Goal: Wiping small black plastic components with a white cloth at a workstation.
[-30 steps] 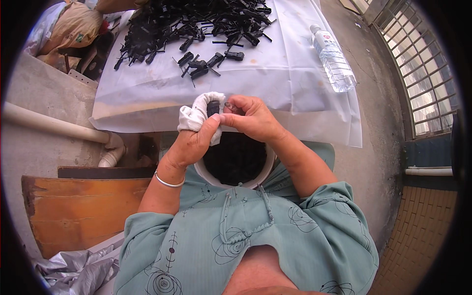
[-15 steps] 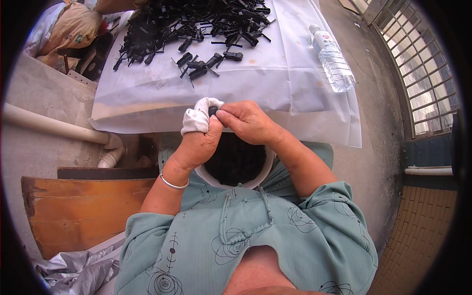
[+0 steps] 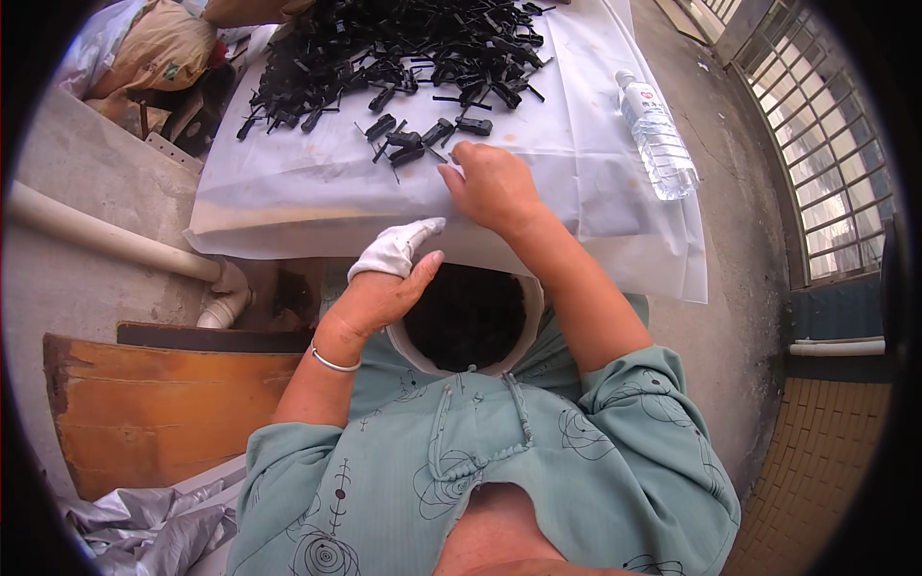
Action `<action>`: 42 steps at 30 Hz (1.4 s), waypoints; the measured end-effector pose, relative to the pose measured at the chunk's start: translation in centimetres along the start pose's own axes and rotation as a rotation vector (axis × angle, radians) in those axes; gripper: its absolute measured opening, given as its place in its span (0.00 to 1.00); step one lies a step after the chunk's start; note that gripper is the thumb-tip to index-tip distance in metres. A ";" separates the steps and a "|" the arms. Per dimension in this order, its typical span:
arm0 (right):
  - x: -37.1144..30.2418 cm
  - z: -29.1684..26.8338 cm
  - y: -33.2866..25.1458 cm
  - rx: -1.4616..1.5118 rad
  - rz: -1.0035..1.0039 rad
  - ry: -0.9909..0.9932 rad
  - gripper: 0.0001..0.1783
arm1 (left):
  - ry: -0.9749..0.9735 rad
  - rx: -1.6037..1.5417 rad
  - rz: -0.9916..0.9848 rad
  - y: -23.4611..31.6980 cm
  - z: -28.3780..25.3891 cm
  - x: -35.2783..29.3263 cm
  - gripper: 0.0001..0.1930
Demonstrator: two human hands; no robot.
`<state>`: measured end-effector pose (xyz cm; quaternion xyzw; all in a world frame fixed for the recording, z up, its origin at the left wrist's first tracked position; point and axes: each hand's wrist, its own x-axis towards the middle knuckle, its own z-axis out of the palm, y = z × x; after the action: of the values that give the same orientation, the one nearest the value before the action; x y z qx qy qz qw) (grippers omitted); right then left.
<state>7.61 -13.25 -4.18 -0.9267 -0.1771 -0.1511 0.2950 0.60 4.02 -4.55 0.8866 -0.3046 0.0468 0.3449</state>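
Note:
My left hand (image 3: pixel 389 274), its fingers covered by a white cloth glove (image 3: pixel 392 250), hovers over the near left rim of a white bucket (image 3: pixel 415 357). Its bare thumb stands apart from the fingers, and nothing shows between them. Dark pieces (image 3: pixel 466 317) lie inside the bucket between my knees, too dim to make out singly. Over the table, my right hand (image 3: pixel 495 184) is bare, thumb and forefinger apart, close to a few loose small black plastic parts (image 3: pixel 405 144) with thin strips sticking out. Behind these spreads a large heap of similar black parts (image 3: pixel 423 53).
White plastic sheeting (image 3: pixel 576 173) covers the table and hangs over its front edge. A clear water bottle (image 3: pixel 658 139) lies at the right. Left of me are a pale pipe (image 3: pixel 106 235) and a wooden board (image 3: pixel 173 408). A barred window (image 3: pixel 826 144) is at the far right.
My hands were together at the table edge with a small black part between them. That part no longer shows in them. My right hand has moved forward to the loose parts; the left has opened.

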 end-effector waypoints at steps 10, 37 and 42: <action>-1.7 -1.0 0.5 0.042 0.055 0.150 0.05 | 0.122 -1.314 -0.506 -1.4 0.3 1.6 0.12; -4.6 -2.1 -0.6 0.773 0.121 -0.251 0.15 | 0.296 -0.498 -0.214 2.7 1.5 2.9 0.13; -5.0 -0.6 -0.5 1.068 0.193 -0.230 0.15 | 0.292 -0.251 -0.099 2.4 1.4 2.6 0.13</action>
<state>2.85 -14.44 -5.40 -0.6710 -0.1745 0.0897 0.7150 1.19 0.46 -3.45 0.8343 -0.2108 0.1194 0.4952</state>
